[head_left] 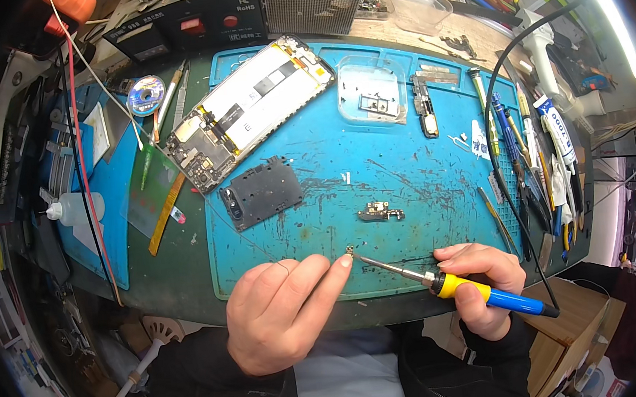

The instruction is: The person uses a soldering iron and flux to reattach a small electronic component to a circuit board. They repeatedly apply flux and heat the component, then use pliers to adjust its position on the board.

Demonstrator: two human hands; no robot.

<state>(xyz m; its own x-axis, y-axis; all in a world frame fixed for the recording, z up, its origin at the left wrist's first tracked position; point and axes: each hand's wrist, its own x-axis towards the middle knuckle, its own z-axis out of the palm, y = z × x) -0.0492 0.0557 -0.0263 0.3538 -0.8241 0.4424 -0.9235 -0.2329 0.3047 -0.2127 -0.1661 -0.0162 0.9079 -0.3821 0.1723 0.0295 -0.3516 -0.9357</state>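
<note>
My left hand point(286, 307) is closed, thumb and forefinger pinching a tiny gold-coloured electronic part point(350, 250) near the mat's front edge. A thin wire runs from the solder spool point(146, 95) down to this hand's fingers. My right hand point(484, 286) is wrapped round the yellow and blue handle of a soldering iron point(458, 290). Its metal tip points left and lies right beside the tiny part; whether they touch I cannot tell. Beyond the tip, a small circuit board point(381, 212) rests on the blue mat point(333, 197).
An opened phone point(256, 102) lies at the back left, with a dark cover plate point(263, 192) below it. Behind stands a clear plastic box point(372, 110) beside a narrow phone part point(424, 106). The iron's black cable point(491, 123) loops along the right, near tweezers and several tools.
</note>
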